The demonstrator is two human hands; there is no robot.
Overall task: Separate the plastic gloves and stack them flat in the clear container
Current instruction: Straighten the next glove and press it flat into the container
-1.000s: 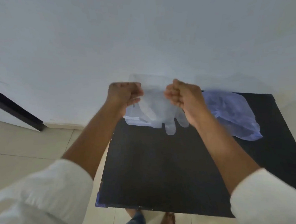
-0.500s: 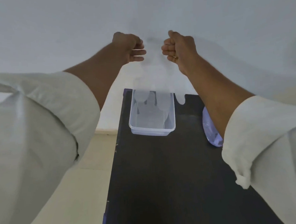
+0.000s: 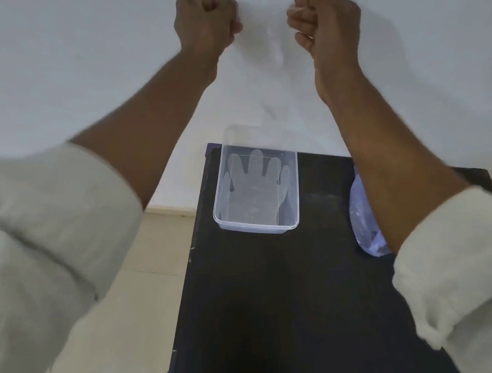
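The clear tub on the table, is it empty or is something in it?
Not empty. The tub holds a see-through glove lying flat, fingers spread toward the wall.

Sleeves: off-white fabric, loose, rolled up to the elbow, folded cuffs.
Left sleeve (image 3: 42, 239): wide, creased.
Right sleeve (image 3: 456, 261): thick rolled hem.
Forearms, hands: bare.

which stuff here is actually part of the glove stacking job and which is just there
Part of the job:
- clear container on the black table
- plastic glove lying flat inside it
- thin glove, barely visible, stretched between left hand and right hand
- bluish bag, probably the glove supply

Just there:
- white wall
- tiled floor
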